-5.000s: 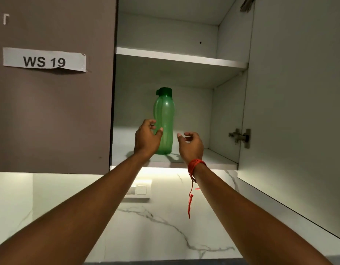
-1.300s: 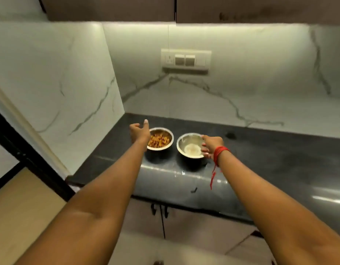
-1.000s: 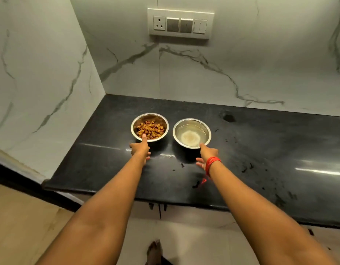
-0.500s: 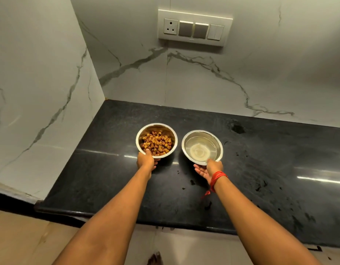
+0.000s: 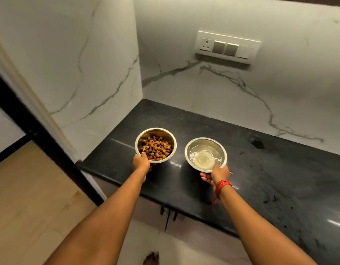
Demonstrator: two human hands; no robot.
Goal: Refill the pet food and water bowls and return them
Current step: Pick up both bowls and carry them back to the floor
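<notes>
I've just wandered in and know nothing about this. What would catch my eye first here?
Two bowls sit side by side at the left end of the glossy black stone counter: a round shiny steel bowl of brown kibble on the left and a round steel bowl of clear water on the right. The left hand grips the kibble bowl's near rim. The right hand, with a red thread bracelet at its wrist, grips the water bowl's.

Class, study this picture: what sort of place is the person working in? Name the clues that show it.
Probably a home kitchen: a black stone countertop over cabinet doors, a marble-look backsplash with a socket-and-switch panel, plus a kibble bowl and a water bowl.
</notes>
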